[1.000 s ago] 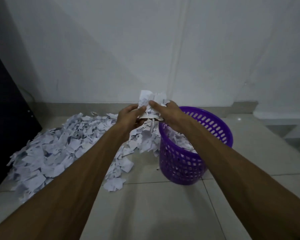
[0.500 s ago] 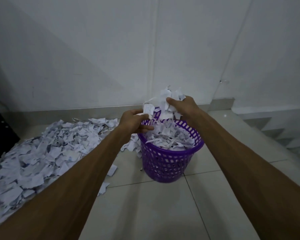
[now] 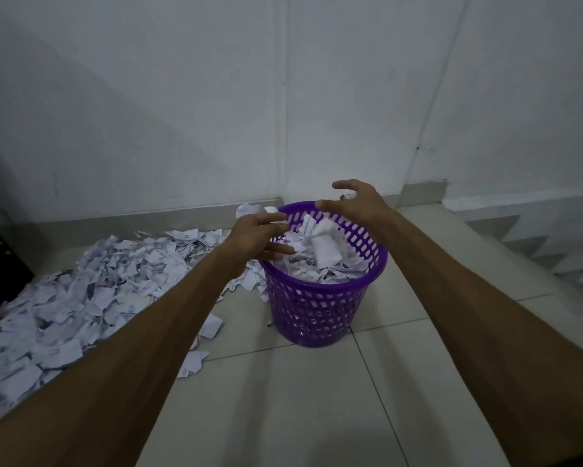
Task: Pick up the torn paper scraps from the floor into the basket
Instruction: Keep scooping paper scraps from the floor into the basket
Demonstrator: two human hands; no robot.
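Head view: basket (image 3: 324, 308) depth perhaps hidden.

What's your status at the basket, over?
Left hand and right hand open over the purple basket, holding nothing. Basket near full of scraps. Big scrap pile on the floor to its left.

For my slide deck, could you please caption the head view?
Both open hands, left hand and right hand, above a purple basket of paper scraps.

The scrap pile (image 3: 81, 298) runs off the left edge; falling scraps (image 3: 325, 246) above the basket (image 3: 317, 311) are blurred
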